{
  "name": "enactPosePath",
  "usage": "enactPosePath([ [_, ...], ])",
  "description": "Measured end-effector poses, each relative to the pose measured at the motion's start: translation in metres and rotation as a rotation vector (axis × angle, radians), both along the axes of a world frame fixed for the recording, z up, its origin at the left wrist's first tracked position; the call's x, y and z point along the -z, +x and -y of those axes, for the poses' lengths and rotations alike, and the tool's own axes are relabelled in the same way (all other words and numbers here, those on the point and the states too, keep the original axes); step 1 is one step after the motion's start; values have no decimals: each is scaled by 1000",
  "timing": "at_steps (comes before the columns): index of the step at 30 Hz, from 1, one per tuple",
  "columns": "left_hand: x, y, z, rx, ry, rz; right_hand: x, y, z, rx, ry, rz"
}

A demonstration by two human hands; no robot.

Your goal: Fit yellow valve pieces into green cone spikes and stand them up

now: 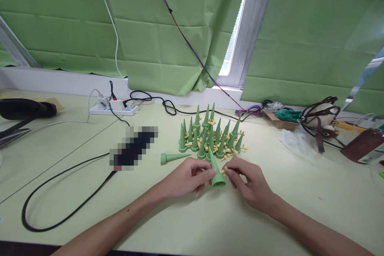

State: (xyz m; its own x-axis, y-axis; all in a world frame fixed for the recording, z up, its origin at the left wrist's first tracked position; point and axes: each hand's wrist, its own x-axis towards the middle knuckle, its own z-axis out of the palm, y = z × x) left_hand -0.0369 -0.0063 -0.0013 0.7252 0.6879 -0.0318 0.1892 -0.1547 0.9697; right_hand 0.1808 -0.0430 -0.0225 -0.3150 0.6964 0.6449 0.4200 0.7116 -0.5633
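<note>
My left hand [195, 176] is closed on a green plastic cone-shaped watering spike [216, 174], its wide open end tilted down toward me. In the fingertips of my right hand [249, 182] is a small yellow valve [225, 170], close against the spike's side; whether it sits in the spike I cannot tell. Just beyond my hands stands a cluster of green spikes [202, 144], many with yellow valves sticking out sideways. One more green spike [175, 157] lies on its side left of the cluster.
A pixelated dark object [133, 148] with a black cable lies on the table [168, 224] at left. Behind stands a white power strip [114, 108]. To the right are a clear plastic bag [298, 142], a cardboard box [279, 120] and a dark red object [360, 146].
</note>
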Motion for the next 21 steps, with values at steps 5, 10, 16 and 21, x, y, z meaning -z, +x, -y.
enactPosePath([
  [5,3,-1,-1,-11,5,3,2,-1,-1,1,9,22],
  [10,8,-1,-3,-36,55,-30,7,-1,-2,7,-11,64],
  [16,3,3,0,-105,279,-75,6,-2,-3,14,-83,70],
  [21,5,2,3,-135,521,-119,6,-3,-3,14,-176,67],
])
